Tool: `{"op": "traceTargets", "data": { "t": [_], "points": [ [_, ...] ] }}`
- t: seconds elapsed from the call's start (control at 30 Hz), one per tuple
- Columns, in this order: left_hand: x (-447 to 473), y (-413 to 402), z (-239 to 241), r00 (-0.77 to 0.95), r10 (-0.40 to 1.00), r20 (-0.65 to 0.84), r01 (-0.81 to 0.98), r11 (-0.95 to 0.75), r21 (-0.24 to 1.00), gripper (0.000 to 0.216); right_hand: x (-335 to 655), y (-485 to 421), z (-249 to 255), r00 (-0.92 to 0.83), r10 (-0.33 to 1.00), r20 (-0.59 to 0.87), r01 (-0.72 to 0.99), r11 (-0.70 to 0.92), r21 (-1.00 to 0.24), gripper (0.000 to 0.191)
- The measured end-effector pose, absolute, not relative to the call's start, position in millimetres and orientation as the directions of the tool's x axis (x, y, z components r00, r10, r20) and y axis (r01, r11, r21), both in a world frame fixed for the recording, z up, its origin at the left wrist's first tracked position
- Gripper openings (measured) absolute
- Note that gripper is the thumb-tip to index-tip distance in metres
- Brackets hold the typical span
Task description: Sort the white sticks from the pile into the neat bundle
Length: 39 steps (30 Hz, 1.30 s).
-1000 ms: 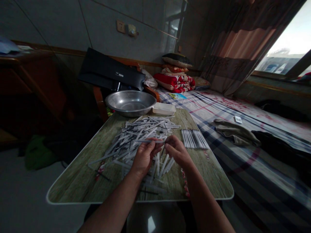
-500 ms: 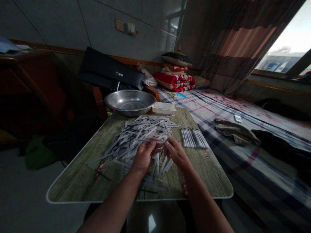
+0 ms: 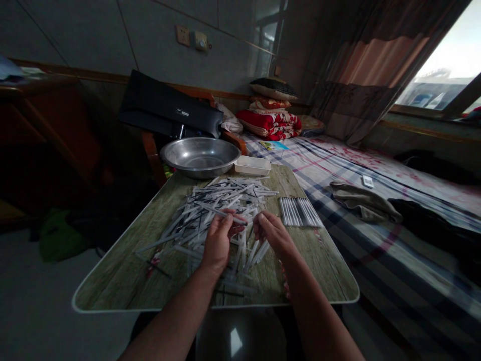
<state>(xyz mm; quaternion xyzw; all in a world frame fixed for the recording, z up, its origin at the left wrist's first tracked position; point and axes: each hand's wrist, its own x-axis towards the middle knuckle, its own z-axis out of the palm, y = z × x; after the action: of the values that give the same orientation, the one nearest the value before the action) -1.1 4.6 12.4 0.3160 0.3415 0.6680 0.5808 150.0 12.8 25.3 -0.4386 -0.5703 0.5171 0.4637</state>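
Over a loose pile of whitish plastic pen parts, my left hand pinches a slim pale pen barrel between thumb and fingers. The barrel lies slantwise, its dark end pointing at my right hand. That right hand is a small gap away from the barrel, with its fingers curled together; whatever is between them, if anything, is hidden. A neat row of pale pens with dark upper ends lies on the table to the right of my right hand.
The wood-patterned table has a pale rim. At its far end are a wide metal basin and a shallow white plastic tray. A bed with a checked sheet runs along the right, with a dark garment on it.
My right hand has come away from the end of the pen barrel, which both hands touched before. The barrel has tilted, its dark end now lower and exposed.
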Motion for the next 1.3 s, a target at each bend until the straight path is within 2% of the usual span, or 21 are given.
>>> {"op": "traceTargets", "data": {
  "t": [0.13,0.23,0.37,0.53,0.63,0.73,1.03,1.3],
  "points": [
    [-2,6,14,-0.277,0.961,-0.012,-0.537,-0.145,0.831,0.031,166,26,22,0.034,0.995,0.094,0.111,0.089,-0.990,0.027],
    [-2,7,13,-0.309,0.951,-0.014,-0.505,-0.152,0.850,0.035,179,33,17,0.097,0.986,0.135,0.306,0.099,-0.947,0.017],
    [-1,8,10,-0.297,0.955,-0.011,-0.517,-0.151,0.843,0.036,187,36,11,0.016,0.972,0.235,0.667,0.165,-0.727,0.014],
    [-1,9,11,-0.247,0.969,-0.004,-0.540,-0.134,0.831,0.028,175,40,-1,-0.107,0.983,0.149,0.896,0.160,-0.415,0.040],
    [0,8,12,-0.211,0.978,-0.002,-0.544,-0.116,0.831,0.028,166,43,-8,-0.118,0.991,0.057,0.942,0.129,-0.308,0.048],
    [0,6,13,-0.178,0.984,-0.002,-0.542,-0.096,0.835,0.031,162,45,-13,-0.149,0.989,0.007,0.952,0.146,-0.268,0.048],
    [2,3,14,-0.058,0.998,-0.016,-0.483,-0.014,0.876,0.035,164,45,-13,-0.087,0.994,0.064,0.949,0.103,-0.299,0.044],
    [3,2,16,-0.033,0.999,-0.006,-0.441,-0.009,0.897,0.034,161,43,-13,-0.139,0.989,0.053,0.952,0.148,-0.268,0.049]
  ]
}}
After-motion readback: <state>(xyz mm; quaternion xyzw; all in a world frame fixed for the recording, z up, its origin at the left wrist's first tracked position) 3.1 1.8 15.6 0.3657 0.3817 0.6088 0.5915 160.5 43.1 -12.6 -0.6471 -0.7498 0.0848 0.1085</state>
